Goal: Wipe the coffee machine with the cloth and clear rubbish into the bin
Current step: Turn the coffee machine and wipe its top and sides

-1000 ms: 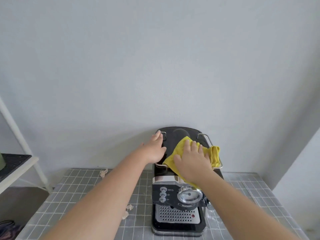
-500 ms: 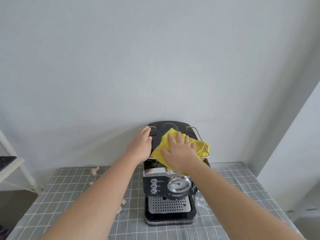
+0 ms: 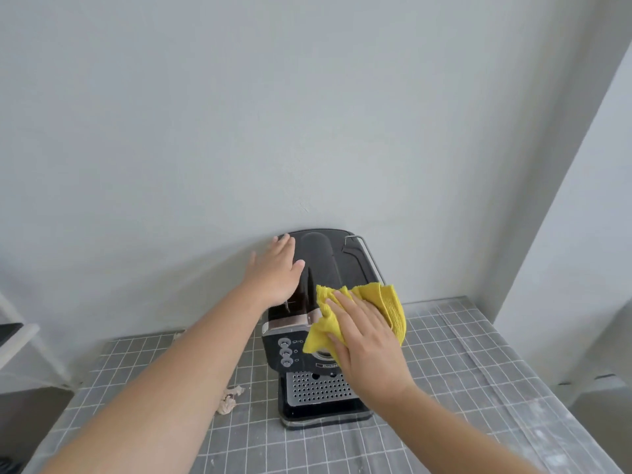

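Apparently cloth (image 3: 355,313) lies under right hand (image 3: 367,350) fingers.

Black coffee machine (image 3: 318,268) sits upright on the grid-tiled table, back against the wall. Yellow cloth (image 3: 359,313) is bunched over its front top edge. Crumpled paper scrap (image 3: 228,401) lies just left of its base.

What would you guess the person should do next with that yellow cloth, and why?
Probably slide the yellow cloth down over the front panel. The right hand presses it flat at the coffee machine's top front edge, while the left hand lies flat on the top, apparently steadying it. The buttons and the perforated grille just below lie uncovered.
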`<state>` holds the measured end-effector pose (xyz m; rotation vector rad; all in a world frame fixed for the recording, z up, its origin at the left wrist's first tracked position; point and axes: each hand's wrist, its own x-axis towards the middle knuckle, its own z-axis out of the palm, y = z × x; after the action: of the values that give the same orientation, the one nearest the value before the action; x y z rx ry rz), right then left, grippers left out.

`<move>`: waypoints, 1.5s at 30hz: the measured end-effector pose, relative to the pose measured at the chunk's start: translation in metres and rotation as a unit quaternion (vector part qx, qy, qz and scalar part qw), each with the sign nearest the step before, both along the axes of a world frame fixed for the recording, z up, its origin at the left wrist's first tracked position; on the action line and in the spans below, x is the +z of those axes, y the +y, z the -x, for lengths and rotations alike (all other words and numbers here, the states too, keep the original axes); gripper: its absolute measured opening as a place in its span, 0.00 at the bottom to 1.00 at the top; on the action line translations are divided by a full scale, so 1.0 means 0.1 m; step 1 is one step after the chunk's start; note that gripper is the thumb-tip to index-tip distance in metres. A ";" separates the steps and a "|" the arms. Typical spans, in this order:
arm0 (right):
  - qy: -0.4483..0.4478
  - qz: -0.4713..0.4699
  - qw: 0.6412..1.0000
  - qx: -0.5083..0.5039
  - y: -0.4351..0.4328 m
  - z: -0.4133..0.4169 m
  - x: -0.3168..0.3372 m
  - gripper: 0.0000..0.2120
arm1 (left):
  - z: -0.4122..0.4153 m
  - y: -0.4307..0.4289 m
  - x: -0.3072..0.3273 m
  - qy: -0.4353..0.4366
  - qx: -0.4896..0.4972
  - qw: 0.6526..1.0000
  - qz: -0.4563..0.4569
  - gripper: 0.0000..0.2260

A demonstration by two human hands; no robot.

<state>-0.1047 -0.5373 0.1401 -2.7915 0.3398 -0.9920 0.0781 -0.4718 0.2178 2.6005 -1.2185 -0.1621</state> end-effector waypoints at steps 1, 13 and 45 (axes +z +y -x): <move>0.015 0.005 1.000 0.018 -0.03 0.03 -0.01 0.20 | 0.09 -0.07 0.04 -0.001 -0.013 1.000 0.003 0.25; 0.058 -0.282 0.950 0.119 -0.85 0.25 0.04 0.21 | 0.41 -0.34 -0.06 0.004 0.000 0.997 -0.072 0.23; 0.069 -0.299 0.939 0.156 -1.55 -0.49 -0.01 0.23 | 0.13 -0.90 -0.06 -0.037 0.045 0.994 -0.093 0.25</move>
<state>-0.0553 -0.6922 0.1392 -2.2614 0.1664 -0.5090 0.0652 -0.5614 0.2121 2.8404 -1.1581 -0.1705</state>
